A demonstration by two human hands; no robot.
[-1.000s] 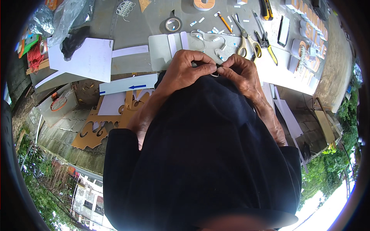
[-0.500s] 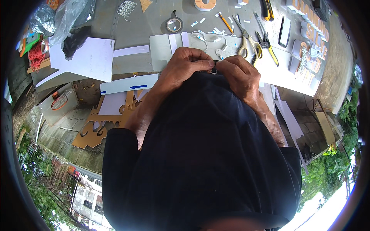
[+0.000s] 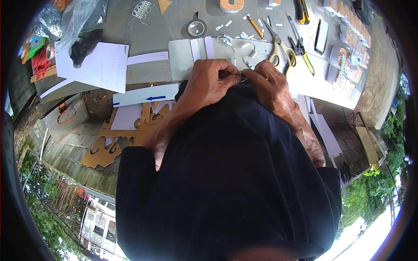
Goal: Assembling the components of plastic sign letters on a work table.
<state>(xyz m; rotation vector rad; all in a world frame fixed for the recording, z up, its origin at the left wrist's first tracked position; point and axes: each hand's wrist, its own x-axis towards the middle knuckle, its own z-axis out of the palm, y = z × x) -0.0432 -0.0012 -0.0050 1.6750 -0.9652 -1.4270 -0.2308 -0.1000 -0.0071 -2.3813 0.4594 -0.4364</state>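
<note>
My left hand [image 3: 214, 80] and my right hand [image 3: 271, 85] meet in front of my dark shirt, at the near edge of the table. Both have thumb and forefinger pinched together, the tips almost touching. A thin white wire [image 3: 234, 51] with small light modules on it loops down from a pale panel [image 3: 180, 54] to the fingertips, which seem to grip it. Just what lies between them is too small to make out fully. Two white strips [image 3: 210, 48] rest on the panel beyond my left hand. Scissors [image 3: 282, 51] lie beyond my right hand.
Farther off are a tape roll [image 3: 197, 28], an orange pencil [image 3: 255, 26], wire strippers [image 3: 300, 48], a yellow cutter [image 3: 302, 12] and small white scraps. White sheets [image 3: 102, 65] and plastic bags lie left, cut-out letters [image 3: 355, 32] right. A brown cut-out board [image 3: 102, 150] stands below the table.
My left hand has shifted slightly down and my right fingers have changed their pinch. A dark bit seen between the fingertips no longer shows; more white wire shows beside them.
</note>
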